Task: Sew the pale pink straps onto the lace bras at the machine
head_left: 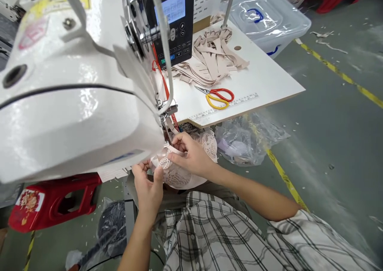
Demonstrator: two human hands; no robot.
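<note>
A pale pink lace garment piece (179, 175) lies bunched under the needle area of a large white sewing machine (74, 95). My left hand (148, 187) pinches the lace at its near left edge, fingers closed on the fabric. My right hand (191, 155) grips the lace and a thin beige strap close to the presser foot (167, 115), thumb and fingers pressed together. The machine's head hides the needle and part of the fabric.
On the white table (269, 83) lie red and yellow scissors (218, 97), a pile of beige straps (212, 57) and a printed ruler along the edge. A control panel (175, 21) stands behind. Clear plastic bin (269, 17), plastic bags (248, 139), red stool (50, 201) on the floor.
</note>
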